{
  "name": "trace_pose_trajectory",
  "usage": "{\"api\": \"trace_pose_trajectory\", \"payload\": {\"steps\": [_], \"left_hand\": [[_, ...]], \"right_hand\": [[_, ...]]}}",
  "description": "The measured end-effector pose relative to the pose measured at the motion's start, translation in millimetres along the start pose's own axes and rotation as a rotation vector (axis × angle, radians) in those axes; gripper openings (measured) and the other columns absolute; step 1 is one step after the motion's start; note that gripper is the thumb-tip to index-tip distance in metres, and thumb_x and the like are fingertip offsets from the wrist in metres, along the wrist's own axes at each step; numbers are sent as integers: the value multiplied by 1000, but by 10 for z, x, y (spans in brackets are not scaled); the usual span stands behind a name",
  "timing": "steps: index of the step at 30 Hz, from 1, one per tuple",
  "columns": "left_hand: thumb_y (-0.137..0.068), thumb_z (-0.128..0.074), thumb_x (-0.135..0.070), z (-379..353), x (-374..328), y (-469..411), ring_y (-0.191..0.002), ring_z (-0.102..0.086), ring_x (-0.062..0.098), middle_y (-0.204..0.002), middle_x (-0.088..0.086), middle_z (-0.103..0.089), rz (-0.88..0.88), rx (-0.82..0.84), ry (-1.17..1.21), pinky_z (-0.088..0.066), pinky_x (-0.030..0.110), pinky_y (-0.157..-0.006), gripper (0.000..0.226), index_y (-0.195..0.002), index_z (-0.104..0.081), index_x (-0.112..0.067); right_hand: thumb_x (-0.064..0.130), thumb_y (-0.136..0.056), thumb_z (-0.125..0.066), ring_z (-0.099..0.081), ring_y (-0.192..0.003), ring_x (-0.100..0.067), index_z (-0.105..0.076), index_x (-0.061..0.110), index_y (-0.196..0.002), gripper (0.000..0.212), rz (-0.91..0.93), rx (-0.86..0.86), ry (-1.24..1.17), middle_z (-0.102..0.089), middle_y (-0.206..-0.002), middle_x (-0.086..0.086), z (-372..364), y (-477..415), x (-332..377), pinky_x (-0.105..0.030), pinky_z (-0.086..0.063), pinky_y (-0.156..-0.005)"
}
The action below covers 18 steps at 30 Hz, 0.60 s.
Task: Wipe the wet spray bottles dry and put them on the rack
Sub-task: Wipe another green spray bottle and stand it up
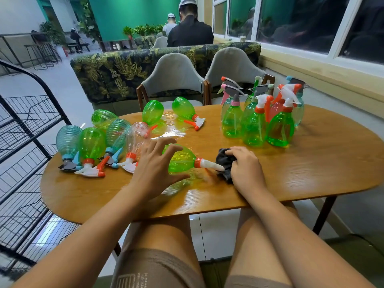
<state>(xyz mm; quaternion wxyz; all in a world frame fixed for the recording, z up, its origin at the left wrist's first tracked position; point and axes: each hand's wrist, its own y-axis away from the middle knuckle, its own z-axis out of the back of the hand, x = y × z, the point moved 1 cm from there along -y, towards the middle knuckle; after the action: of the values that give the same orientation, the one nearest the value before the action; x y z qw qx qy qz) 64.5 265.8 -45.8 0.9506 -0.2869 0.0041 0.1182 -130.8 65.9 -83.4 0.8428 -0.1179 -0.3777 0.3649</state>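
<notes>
A green spray bottle (182,161) with an orange collar and white nozzle lies on its side near the front of the wooden table (301,171). My left hand (154,163) hovers over its base, fingers spread, thumb beside the body. To the right of the nozzle, my right hand (246,168) grips a dark cloth (225,161) that touches the nozzle tip. Several more bottles (91,144) lie on the table's left part. Several bottles (255,125) stand upright at the back right.
A black wire rack (27,146) with bare shelves stands left of the table. Two green bottles (185,110) lie at the table's far edge. Two grey chairs (174,77) face me across it. A windowed wall runs along the right.
</notes>
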Motion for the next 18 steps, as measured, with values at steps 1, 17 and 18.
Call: {"api": "trace_pose_trajectory", "payload": {"steps": [1,17,18], "left_hand": [[-86,-72,-72,14,-6,22,-138,-45,29,-152,1,-47,-8,-17,13,-41,54,-112,68,-137,-59,-28],[-96,-48,-77,-23,-72,64,-160,-14,15,-167,-18,-25,124,146,200,-20,53,-126,63,-152,-42,-51],[-96,-52,-75,-33,-87,55,-159,-14,15,-167,-18,-25,138,147,208,-23,54,-126,61,-152,-43,-50]], "right_hand": [[-10,-88,-48,-57,-120,-24,-74,11,-123,49,0,-1,-2,-67,-130,-4,-1,-1,-5,-36,-50,-102],[-9,-94,-52,-58,-127,-19,-75,11,-122,42,36,-206,-115,-67,-134,-2,265,15,-31,-22,-40,-109],[-9,-94,-53,-58,-127,-18,-75,11,-123,42,69,-224,-125,-67,-133,-2,306,22,-34,-23,-41,-110]]}}
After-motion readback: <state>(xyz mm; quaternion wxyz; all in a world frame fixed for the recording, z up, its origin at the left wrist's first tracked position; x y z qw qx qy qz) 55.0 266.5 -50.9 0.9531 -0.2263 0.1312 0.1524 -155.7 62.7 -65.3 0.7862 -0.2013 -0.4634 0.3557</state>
